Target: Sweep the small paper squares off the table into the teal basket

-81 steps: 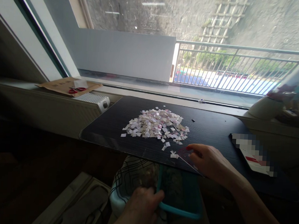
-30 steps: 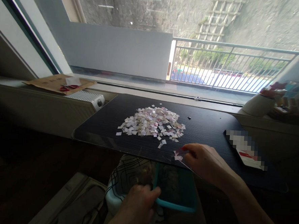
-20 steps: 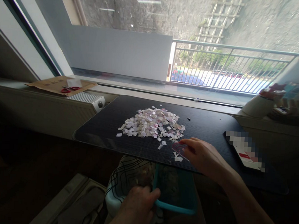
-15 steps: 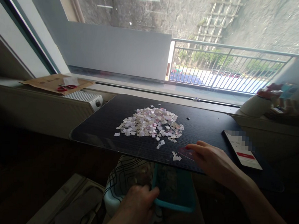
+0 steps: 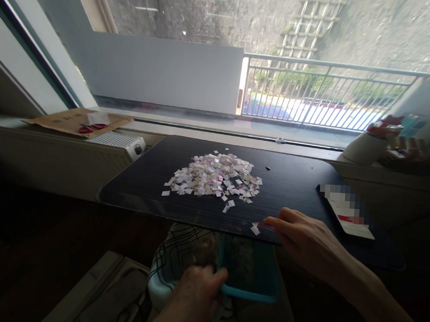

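Fingers [image 5: 275, 224] of the right hand [image 5: 301, 236] pinched a thin, pinkish card [image 5: 269, 227] beside loose scraps [image 5: 255, 229] near the front edge of the tabletop [image 5: 141, 178]. The left hand [image 5: 200, 285] gripped the rim of a teal container [image 5: 252, 295] below that edge. Farther back lay a paper-square pile [image 5: 214, 176], well left of a phone [image 5: 351, 223].

The left hand [image 5: 202, 284] is bare. The right hand [image 5: 300, 234] and its long, smooth forearm [image 5: 360, 281] are bare too.
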Demonstrator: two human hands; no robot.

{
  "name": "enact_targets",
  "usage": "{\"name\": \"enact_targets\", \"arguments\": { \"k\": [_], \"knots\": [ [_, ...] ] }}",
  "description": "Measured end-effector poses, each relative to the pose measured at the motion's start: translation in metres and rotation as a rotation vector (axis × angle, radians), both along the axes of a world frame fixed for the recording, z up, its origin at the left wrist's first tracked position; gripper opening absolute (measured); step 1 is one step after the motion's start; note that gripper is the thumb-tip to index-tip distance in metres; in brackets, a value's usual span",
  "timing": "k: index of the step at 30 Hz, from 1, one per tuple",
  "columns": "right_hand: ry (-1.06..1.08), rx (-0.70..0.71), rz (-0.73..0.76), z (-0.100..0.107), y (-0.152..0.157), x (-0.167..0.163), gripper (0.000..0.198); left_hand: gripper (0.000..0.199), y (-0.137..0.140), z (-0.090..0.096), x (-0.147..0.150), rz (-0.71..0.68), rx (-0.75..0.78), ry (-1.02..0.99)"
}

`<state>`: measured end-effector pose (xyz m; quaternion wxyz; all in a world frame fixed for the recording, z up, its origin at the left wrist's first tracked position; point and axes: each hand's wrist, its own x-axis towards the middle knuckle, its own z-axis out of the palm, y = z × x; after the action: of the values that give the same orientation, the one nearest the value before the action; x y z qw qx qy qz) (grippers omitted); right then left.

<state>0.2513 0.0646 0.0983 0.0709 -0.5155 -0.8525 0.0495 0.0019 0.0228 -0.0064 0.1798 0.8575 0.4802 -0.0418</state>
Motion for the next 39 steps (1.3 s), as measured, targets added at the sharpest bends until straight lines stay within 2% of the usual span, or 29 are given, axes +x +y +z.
{"name": "enact_targets", "arguments": {
  "k": [6,13,17,23,30,35,39],
  "knots": [
    [0.032,0.024,-0.058,-0.007,-0.009,0.002,0.034,0.034,-0.001,0.002,0.000,-0.002,-0.007,0.003],
    [0.103,0.012,0.012,-0.014,-0.024,-0.007,0.034,0.037,-0.002,-0.008,-0.003,0.014,0.014,-0.034],
    [0.117,0.062,-0.044,-0.018,-0.024,-0.009,0.035,0.037,-0.001,-0.006,-0.003,0.007,0.004,-0.008],
    [0.152,0.029,0.001,-0.021,-0.031,-0.016,0.036,0.037,-0.002,-0.003,-0.001,0.012,0.000,-0.009],
    [0.101,0.090,-0.188,-0.025,-0.015,-0.033,0.029,0.033,-0.001,0.005,0.003,0.011,-0.025,0.009],
    [0.120,0.074,-0.181,-0.025,-0.012,-0.054,0.031,0.033,0.000,0.010,0.008,-0.011,-0.017,-0.014],
    [0.113,0.055,-0.176,-0.020,-0.011,-0.054,0.030,0.030,0.001,0.012,0.013,-0.058,0.012,-0.045]
  ]
}}
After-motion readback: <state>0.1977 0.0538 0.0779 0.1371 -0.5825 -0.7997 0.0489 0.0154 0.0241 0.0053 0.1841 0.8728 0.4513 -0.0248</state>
